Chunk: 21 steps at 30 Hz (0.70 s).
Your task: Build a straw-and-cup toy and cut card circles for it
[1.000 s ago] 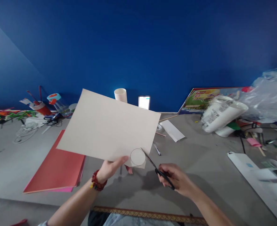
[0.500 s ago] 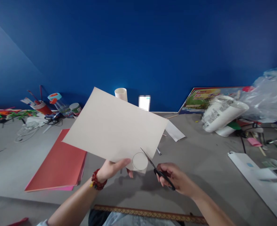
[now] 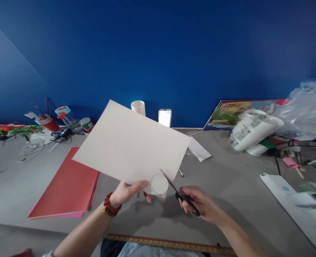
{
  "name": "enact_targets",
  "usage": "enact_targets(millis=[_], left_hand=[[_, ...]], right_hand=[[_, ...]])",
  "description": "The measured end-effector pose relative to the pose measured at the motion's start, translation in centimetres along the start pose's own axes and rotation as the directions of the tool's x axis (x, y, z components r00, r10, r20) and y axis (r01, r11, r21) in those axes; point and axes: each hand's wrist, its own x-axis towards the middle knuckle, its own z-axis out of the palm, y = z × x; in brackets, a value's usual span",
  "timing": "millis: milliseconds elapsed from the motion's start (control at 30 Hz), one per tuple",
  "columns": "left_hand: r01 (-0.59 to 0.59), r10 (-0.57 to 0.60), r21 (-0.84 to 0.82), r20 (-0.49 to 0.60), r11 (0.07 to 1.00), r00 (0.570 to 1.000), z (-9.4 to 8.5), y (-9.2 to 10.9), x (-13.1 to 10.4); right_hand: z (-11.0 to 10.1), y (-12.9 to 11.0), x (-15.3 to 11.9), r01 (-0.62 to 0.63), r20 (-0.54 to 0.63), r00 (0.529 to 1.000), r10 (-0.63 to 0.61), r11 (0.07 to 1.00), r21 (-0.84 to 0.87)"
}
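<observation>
My left hand (image 3: 131,191) pinches the lower edge of a large off-white sheet of paper (image 3: 132,142), thumb on top and fingers beneath. The sheet is held tilted above the table. Near its lower right corner a circle (image 3: 159,184) is drawn in a thin dark line, just right of my thumb. My right hand (image 3: 197,201) grips the black handles of a pair of scissors (image 3: 187,203). Their blades reach up and left across the sheet by the circle's upper right edge. Whether the blades are fully closed is hard to see.
Red paper sheets (image 3: 64,189) lie at left. Along the blue wall stand a cup of brushes (image 3: 49,123), a jar (image 3: 86,124) and stacked paper cups (image 3: 138,107). At right are wrapped cups (image 3: 254,130), a plastic bag (image 3: 308,110) and a white tray (image 3: 278,192). A white strip (image 3: 200,149) lies behind the sheet.
The sheet has turned very slightly, its far left corner moving a little to the right. Both hands and the scissors keep nearly the same place.
</observation>
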Motion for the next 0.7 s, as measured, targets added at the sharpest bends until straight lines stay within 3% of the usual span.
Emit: enact_targets(millis=[300, 700], left_hand=[[0.014, -0.014, -0.006, 0.046, 1.000, 0.999, -0.3, 0.3, 0.0], [0.037, -0.042, 0.056, 0.088, 0.998, 0.995, -1.1, 0.6, 0.0]], right_hand=[[-0.3, -0.8, -0.2, -0.027, 0.006, 1.000, 0.027, 0.998, -0.049], [-1.2, 0.3, -0.1, -0.029, 0.062, 0.997, 0.036, 0.993, -0.114]])
